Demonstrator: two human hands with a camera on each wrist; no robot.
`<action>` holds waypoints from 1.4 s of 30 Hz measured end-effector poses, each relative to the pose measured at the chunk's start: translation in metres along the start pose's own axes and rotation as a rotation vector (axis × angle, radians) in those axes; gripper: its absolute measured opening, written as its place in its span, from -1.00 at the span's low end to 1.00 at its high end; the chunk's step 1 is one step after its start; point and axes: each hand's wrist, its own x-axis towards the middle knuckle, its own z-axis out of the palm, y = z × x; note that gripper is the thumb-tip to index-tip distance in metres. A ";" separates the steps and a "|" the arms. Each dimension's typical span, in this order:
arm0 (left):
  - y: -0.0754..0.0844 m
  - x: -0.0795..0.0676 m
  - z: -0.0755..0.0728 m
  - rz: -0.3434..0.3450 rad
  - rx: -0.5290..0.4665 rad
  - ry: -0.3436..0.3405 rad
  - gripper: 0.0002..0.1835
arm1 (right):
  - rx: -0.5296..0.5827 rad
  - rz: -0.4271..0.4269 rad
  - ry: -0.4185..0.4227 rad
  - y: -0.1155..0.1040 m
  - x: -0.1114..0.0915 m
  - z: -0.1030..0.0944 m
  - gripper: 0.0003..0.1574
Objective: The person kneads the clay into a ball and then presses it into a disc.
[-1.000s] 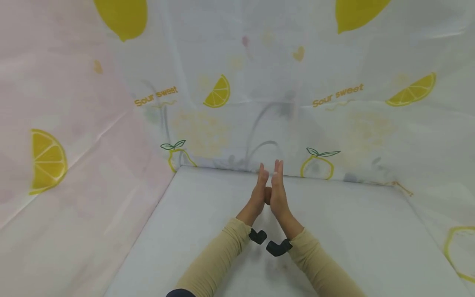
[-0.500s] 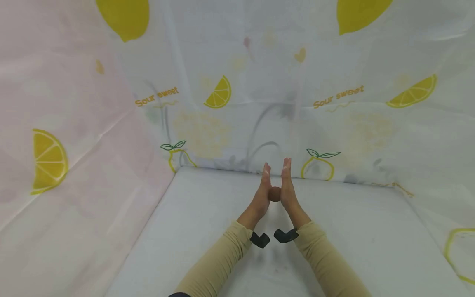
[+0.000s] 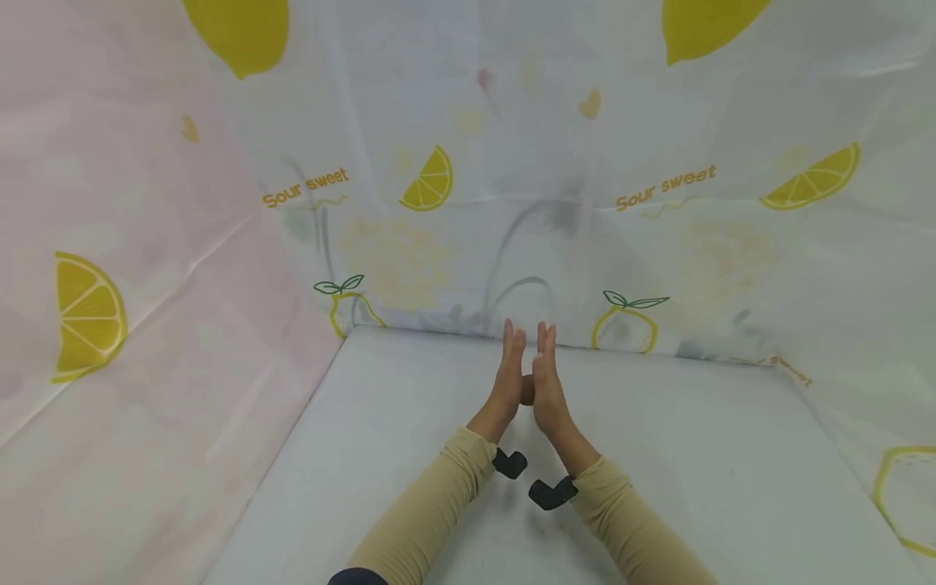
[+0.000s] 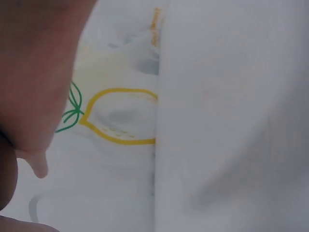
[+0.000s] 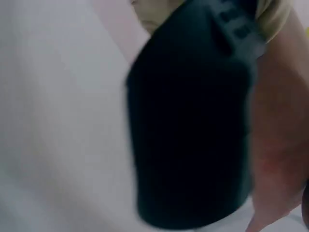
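Note:
A small brown ball [image 3: 527, 390] is between my two palms, above the white surface, partly covered by my right hand in the head view. My left hand [image 3: 506, 382] stands upright against its left side, fingers straight and pointing away. Opposite it, my right hand [image 3: 548, 390] lies flat along the ball's other side, fingers also straight. In the left wrist view the ball [image 4: 7, 176] shows at the left edge, below the large blurred right hand [image 4: 38, 67]. The right wrist view has the left hand [image 5: 277, 145] along its right side.
Black wrist mounts [image 3: 553, 493] sit close together under the wrists; one mount [image 5: 193, 125] fills the middle of the right wrist view. A white table [image 3: 395, 422] lies below. Lemon-printed sheeting [image 3: 468, 179] rises behind it and at both sides.
Half a second ago the palms were further apart and the ball showed fully. Since then both hands have shifted left, and the right palm has come closer, covering part of the ball.

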 end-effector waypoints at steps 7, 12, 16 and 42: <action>-0.012 -0.008 0.008 -0.017 0.003 -0.080 -0.12 | 0.061 -0.047 0.052 -0.016 0.019 -0.011 -0.14; -0.015 -0.013 0.012 0.005 -0.066 -0.168 -0.11 | 0.034 0.016 0.070 0.003 0.033 -0.024 -0.10; -0.010 -0.014 0.013 0.002 -0.186 -0.226 0.01 | 0.003 0.107 0.067 0.011 0.032 -0.032 -0.16; -0.006 -0.005 0.008 -0.020 0.015 -0.090 -0.06 | -0.006 -0.015 0.079 -0.011 0.013 -0.007 -0.20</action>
